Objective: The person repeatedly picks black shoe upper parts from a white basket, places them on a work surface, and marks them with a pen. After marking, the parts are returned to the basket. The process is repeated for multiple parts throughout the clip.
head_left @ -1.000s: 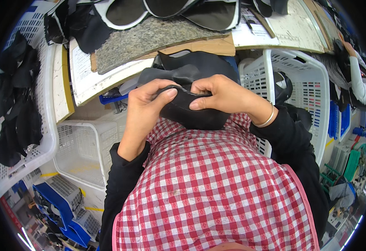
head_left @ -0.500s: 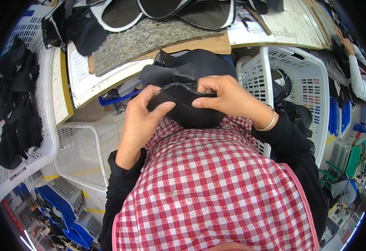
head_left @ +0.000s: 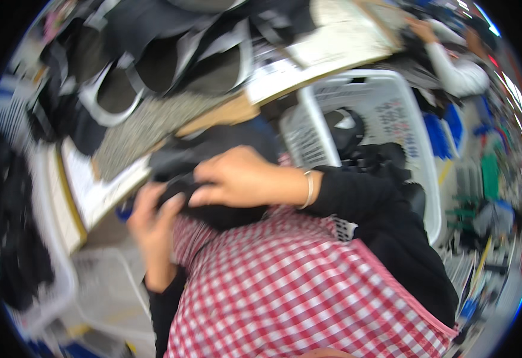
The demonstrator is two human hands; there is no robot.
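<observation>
I see two hands gripping one black fabric piece (head_left: pixel 225 212) at centre: left hand (head_left: pixel 153 224) curled under it, right hand (head_left: pixel 243 179) closed over it. One white basket (head_left: pixel 416 155) sits at three o'clock.

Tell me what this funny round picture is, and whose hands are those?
The picture comes from a camera worn on a person's head, looking down, and its lens bends everything into a circle. The red checked apron is the person's own front. Their left hand and right hand both grip a black fabric piece held against the apron. Above the hands is a worktable with more black pieces edged in white. A white plastic basket on the right holds dark parts. The picture is blurry, so I cannot tell exactly what the black piece is.
</observation>
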